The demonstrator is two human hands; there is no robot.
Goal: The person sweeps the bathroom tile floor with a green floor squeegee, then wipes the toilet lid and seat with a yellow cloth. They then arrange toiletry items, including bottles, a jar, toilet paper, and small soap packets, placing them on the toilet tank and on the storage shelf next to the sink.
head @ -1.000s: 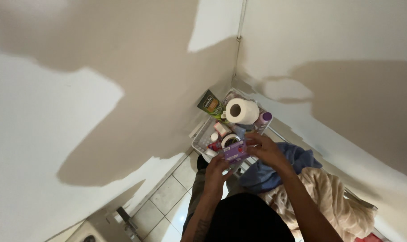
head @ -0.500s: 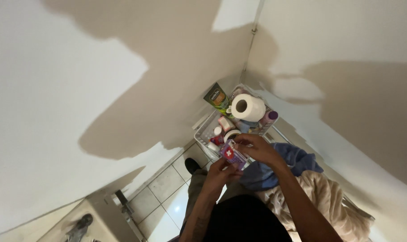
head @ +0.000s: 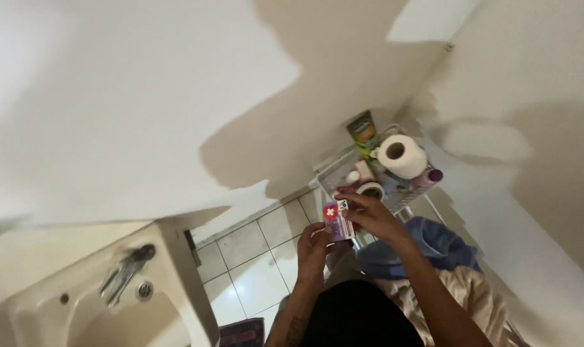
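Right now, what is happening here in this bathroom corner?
A person holds a small purple packet with both hands: the right hand grips its top and the left hand its lower edge. Just behind stands a white wire rack with a toilet paper roll and bottles. A sink is at lower left.

Small flat packet [head: 337, 220]: purple-lilac, red patch with white cross, white label at top corner. Tilted upright, held mid-air above tiled floor.
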